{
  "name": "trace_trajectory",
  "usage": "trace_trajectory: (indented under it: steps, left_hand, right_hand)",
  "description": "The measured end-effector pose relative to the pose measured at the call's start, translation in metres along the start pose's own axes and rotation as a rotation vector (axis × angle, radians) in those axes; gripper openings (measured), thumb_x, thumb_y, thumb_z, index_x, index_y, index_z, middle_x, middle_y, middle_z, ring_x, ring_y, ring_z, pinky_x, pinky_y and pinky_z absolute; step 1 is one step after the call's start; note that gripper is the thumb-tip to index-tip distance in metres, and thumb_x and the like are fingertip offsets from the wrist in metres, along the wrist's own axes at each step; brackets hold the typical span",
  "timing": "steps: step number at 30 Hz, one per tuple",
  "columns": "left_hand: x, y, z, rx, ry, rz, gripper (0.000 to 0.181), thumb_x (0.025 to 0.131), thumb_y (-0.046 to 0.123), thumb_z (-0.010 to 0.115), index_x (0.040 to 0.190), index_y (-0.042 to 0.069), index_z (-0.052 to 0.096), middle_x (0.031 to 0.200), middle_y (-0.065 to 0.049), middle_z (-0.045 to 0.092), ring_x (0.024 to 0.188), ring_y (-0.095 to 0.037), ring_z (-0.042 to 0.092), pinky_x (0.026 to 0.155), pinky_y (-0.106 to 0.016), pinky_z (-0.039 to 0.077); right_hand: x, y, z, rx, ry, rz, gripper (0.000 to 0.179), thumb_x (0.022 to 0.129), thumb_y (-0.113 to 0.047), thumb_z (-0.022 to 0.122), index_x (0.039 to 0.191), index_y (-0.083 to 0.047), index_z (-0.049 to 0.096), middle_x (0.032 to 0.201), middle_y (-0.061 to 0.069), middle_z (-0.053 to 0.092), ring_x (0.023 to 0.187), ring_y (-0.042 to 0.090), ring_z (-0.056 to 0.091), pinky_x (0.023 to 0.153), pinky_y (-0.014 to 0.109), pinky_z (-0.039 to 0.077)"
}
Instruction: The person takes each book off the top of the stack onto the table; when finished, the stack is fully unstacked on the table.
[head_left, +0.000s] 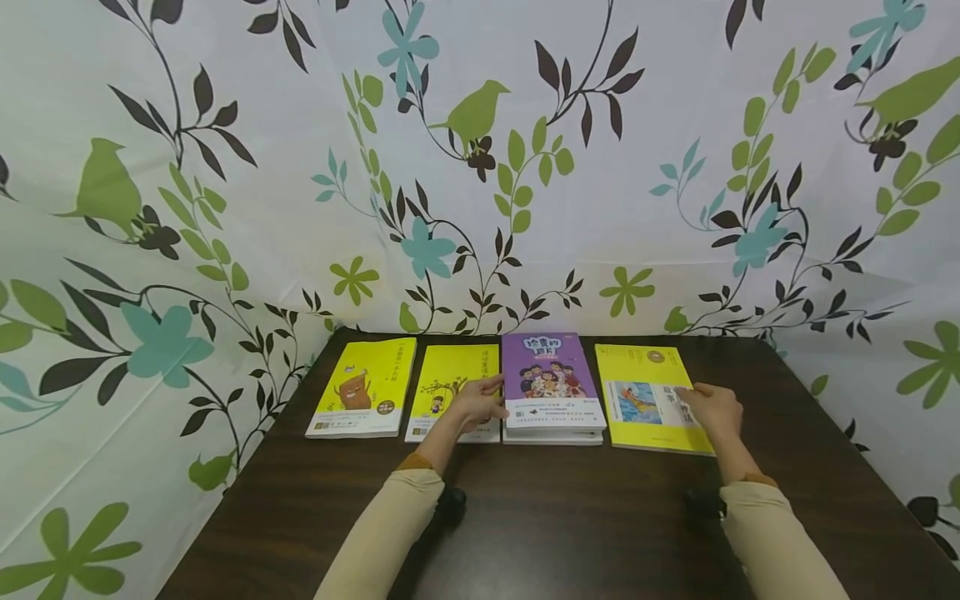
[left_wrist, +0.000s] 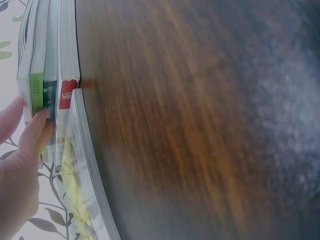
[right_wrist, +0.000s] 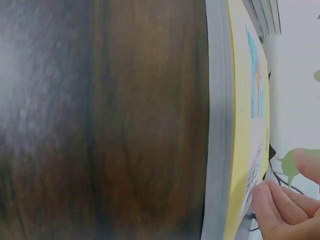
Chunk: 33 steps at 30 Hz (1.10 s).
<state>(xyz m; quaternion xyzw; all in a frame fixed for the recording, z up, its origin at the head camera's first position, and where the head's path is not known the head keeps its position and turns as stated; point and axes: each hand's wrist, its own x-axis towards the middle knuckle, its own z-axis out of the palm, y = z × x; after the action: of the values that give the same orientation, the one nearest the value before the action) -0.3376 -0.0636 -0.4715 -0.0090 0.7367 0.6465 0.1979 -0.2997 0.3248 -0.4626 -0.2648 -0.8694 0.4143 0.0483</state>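
A stack of books topped by a purple book [head_left: 551,375] lies near the table's middle. At its left side is my left hand [head_left: 477,406], above a yellow book with a tree and swing drawing [head_left: 442,387]. In the left wrist view, its fingers [left_wrist: 34,132] touch the stack's spines [left_wrist: 44,95], while the thumb is beside the top book. My right hand [head_left: 714,408] is at the right edge of another yellow book [head_left: 630,362] with a blue picture. In the right wrist view, its fingertips [right_wrist: 262,197] are bent right by that cover, thumb apart.
Farther left lies a yellow book with a brown cartoon figure [head_left: 363,387]. The books form a row along the back of the dark wooden table [head_left: 570,517]. A patterned cloth [head_left: 480,250] with leaves and birds hangs behind and beside the table.
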Motion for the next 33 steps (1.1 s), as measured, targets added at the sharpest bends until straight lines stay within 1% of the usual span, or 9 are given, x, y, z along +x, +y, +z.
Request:
trace_trajectory:
  steps: [5, 7, 14, 16, 19, 22, 23, 25, 33]
  left_hand:
    - [0.0, 0.0, 0.001, 0.007, 0.016, -0.005, 0.081, 0.079, -0.015, 0.069, 0.149, 0.012, 0.042, 0.156, -0.013, 0.035, 0.138, -0.032, 0.043, 0.111, -0.056, 0.033]
    - [0.0, -0.001, 0.001, 0.01, 0.019, -0.009, 0.08, 0.079, -0.015, 0.069, 0.149, 0.013, 0.042, 0.156, -0.013, 0.035, 0.138, -0.032, 0.043, 0.111, -0.058, 0.032]
    - [0.004, -0.001, 0.001, -0.002, 0.026, -0.022, 0.08, 0.078, -0.014, 0.07, 0.148, 0.014, 0.043, 0.156, -0.011, 0.036, 0.137, -0.03, 0.044, 0.112, -0.057, 0.031]
    - [0.005, -0.001, 0.001, -0.001, 0.03, -0.021, 0.08, 0.078, -0.014, 0.07, 0.148, 0.014, 0.043, 0.156, -0.011, 0.036, 0.137, -0.031, 0.045, 0.111, -0.056, 0.032]
    - [0.006, -0.001, 0.001, 0.005, 0.031, -0.015, 0.08, 0.078, -0.015, 0.07, 0.148, 0.013, 0.043, 0.156, -0.011, 0.036, 0.137, -0.031, 0.045, 0.11, -0.055, 0.034]
    - [0.005, -0.001, 0.0, 0.006, 0.03, -0.014, 0.08, 0.077, -0.015, 0.07, 0.148, 0.013, 0.044, 0.156, -0.011, 0.036, 0.136, -0.032, 0.046, 0.11, -0.053, 0.036]
    - [0.005, -0.001, 0.0, 0.01, 0.029, -0.011, 0.08, 0.077, -0.015, 0.07, 0.148, 0.013, 0.043, 0.156, -0.012, 0.036, 0.136, -0.032, 0.046, 0.109, -0.053, 0.038]
    - [0.004, -0.001, 0.0, 0.009, 0.032, -0.016, 0.08, 0.077, -0.015, 0.07, 0.148, 0.013, 0.044, 0.156, -0.011, 0.036, 0.136, -0.032, 0.046, 0.108, -0.051, 0.039]
    - [0.006, 0.0, 0.001, -0.01, 0.042, -0.033, 0.08, 0.078, -0.015, 0.07, 0.148, 0.012, 0.044, 0.156, -0.011, 0.036, 0.136, -0.031, 0.046, 0.105, -0.044, 0.044]
  right_hand:
    - [0.0, -0.009, 0.006, 0.036, -0.036, 0.001, 0.069, 0.098, -0.04, 0.054, 0.147, 0.005, 0.036, 0.143, 0.03, 0.045, 0.112, 0.037, 0.05, 0.094, 0.048, 0.048]
    - [-0.002, -0.014, 0.007, 0.045, -0.049, -0.015, 0.068, 0.098, -0.039, 0.054, 0.146, 0.006, 0.037, 0.141, 0.03, 0.048, 0.114, 0.038, 0.053, 0.096, 0.049, 0.049]
    - [-0.004, -0.029, 0.009, 0.13, -0.149, -0.066, 0.067, 0.1, -0.035, 0.053, 0.148, 0.006, 0.033, 0.145, 0.03, 0.044, 0.124, 0.041, 0.055, 0.1, 0.049, 0.049]
    - [0.007, -0.023, 0.015, 0.16, -0.174, -0.088, 0.07, 0.099, -0.038, 0.055, 0.149, 0.006, 0.032, 0.146, 0.031, 0.042, 0.125, 0.041, 0.055, 0.098, 0.048, 0.05]
    - [0.01, -0.023, 0.02, 0.2, -0.197, -0.073, 0.07, 0.099, -0.037, 0.056, 0.149, 0.005, 0.031, 0.147, 0.03, 0.04, 0.127, 0.04, 0.053, 0.097, 0.046, 0.051]
    - [0.006, -0.027, 0.021, 0.219, -0.214, -0.065, 0.069, 0.099, -0.035, 0.056, 0.149, 0.006, 0.032, 0.147, 0.031, 0.041, 0.128, 0.039, 0.053, 0.098, 0.044, 0.051]
    - [-0.006, -0.036, 0.018, 0.225, -0.221, -0.038, 0.064, 0.1, -0.03, 0.055, 0.149, 0.006, 0.032, 0.147, 0.03, 0.041, 0.13, 0.038, 0.051, 0.101, 0.044, 0.048]
    - [-0.011, -0.041, 0.017, 0.234, -0.242, -0.035, 0.063, 0.101, -0.026, 0.053, 0.149, 0.007, 0.03, 0.147, 0.031, 0.04, 0.13, 0.038, 0.051, 0.106, 0.046, 0.044]
    - [-0.012, -0.045, 0.028, 0.198, -0.258, -0.072, 0.062, 0.1, -0.028, 0.055, 0.147, 0.007, 0.034, 0.145, 0.031, 0.043, 0.12, 0.035, 0.056, 0.106, 0.046, 0.045]
